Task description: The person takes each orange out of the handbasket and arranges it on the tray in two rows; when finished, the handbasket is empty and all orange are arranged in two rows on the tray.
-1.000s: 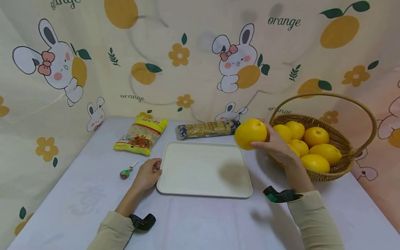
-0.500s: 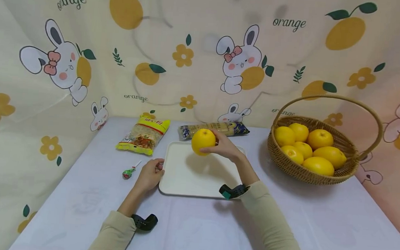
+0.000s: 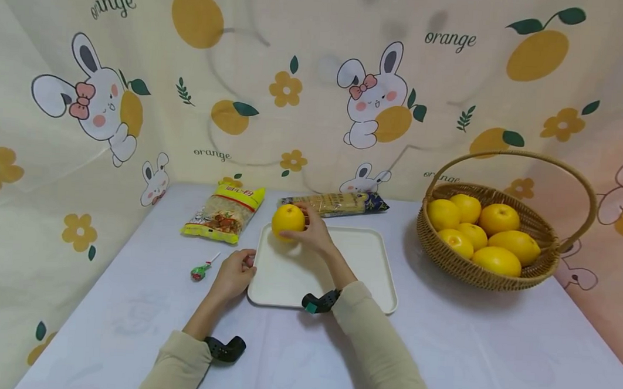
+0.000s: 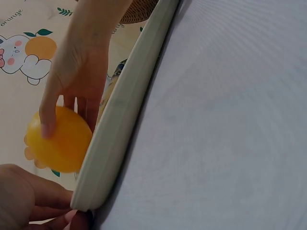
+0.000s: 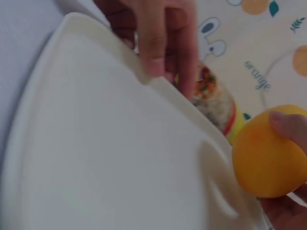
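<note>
An orange (image 3: 288, 220) is held in my right hand (image 3: 314, 236) over the far left part of the white tray (image 3: 349, 279). In the right wrist view, the thumb lies across the side of the orange (image 5: 268, 155); a shadow falls on the tray beneath it. My left hand (image 3: 235, 273) grips the tray's left rim, with the thumb on top and fingers below the edge in the left wrist view. Whether the orange (image 4: 62, 141) touches the tray I cannot tell. Left of the left hand lies a lollipop (image 3: 200, 270) in a green and red wrapper.
A wicker basket (image 3: 461, 271) with a tall handle, holding several yellow-orange fruits, stands at the right. Behind the tray lie a yellow-trimmed food bag (image 3: 225, 212) and a long clear packet of noodles (image 3: 343, 204). A printed cloth (image 3: 304, 129) hangs at the back.
My right hand has carried the orange left from beside the basket and lowered it toward the tray's far left part. The left hand has kept its grip on the rim.
</note>
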The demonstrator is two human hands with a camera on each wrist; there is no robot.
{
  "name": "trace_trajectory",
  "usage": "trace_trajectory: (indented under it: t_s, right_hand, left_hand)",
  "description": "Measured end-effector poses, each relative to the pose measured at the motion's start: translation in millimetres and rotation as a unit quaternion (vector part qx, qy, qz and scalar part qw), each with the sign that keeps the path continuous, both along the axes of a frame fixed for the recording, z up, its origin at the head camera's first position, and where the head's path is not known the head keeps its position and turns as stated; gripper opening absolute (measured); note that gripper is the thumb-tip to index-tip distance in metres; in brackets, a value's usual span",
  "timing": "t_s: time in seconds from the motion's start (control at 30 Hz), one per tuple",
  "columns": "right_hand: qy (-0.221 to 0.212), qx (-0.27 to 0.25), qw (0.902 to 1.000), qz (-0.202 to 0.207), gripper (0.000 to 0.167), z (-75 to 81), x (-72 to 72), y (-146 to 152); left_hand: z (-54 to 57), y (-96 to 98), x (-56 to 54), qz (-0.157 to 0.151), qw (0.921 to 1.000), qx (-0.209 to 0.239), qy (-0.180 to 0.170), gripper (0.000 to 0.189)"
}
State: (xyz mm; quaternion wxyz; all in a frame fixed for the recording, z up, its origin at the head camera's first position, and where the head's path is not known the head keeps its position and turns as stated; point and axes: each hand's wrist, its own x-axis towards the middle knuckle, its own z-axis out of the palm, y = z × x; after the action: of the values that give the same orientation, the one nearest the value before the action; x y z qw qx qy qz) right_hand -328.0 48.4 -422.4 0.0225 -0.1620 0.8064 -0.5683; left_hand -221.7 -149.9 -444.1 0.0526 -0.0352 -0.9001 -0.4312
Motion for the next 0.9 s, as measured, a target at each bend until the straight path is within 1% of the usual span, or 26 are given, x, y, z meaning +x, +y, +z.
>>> trace_trajectory:
  t_s: [0.1, 0.27, 0.37, 0.53, 0.57, 0.6, 0.73, 0.9]
  right_hand:
    - [0.023, 0.007, 0.9997, 0.001, 0.078, -5.2, 0.1, -7]
    - [0.044, -0.002, 0.9990, 0.012, 0.078, -11.6, 3.0, -12]
    - [0.060, -0.001, 0.9978, 0.029, 0.074, -9.2, 7.9, -11]
    - [0.099, 0.031, 0.9924, 0.066, 0.079, -11.4, 7.0, -9]
    - [0.108, 0.038, 0.9910, 0.069, 0.081, -15.8, 4.0, -9]
    - [0.117, 0.044, 0.9895, 0.073, 0.083, -16.6, 3.9, -10]
    - [0.139, 0.049, 0.9862, 0.076, 0.085, -18.8, 3.5, -12]
    - [0.149, 0.062, 0.9852, 0.059, 0.084, -19.1, 4.4, -16]
  left_hand:
    - [-0.4, 0.1, 0.7, 0.000, 1.0000, -0.002, -0.001, 0.039]
    - [-1.2, 0.5, 1.2, 0.001, 1.0000, -0.001, -0.008, 0.039]
    - [-1.9, 0.5, 0.9, -0.001, 1.0000, 0.000, -0.003, 0.039]
    - [-1.9, 0.1, 0.2, -0.004, 1.0000, 0.000, 0.003, 0.039]
    - [-1.6, 0.0, 0.1, -0.004, 1.0000, 0.000, 0.002, 0.039]
    - [-1.0, -0.1, 0.0, -0.004, 1.0000, 0.000, 0.001, 0.040]
    - [0.4, -0.3, -0.1, -0.003, 1.0000, 0.000, -0.007, 0.040]
    - [0.0, 0.8, -0.3, -0.003, 1.0000, 0.002, -0.009, 0.040]
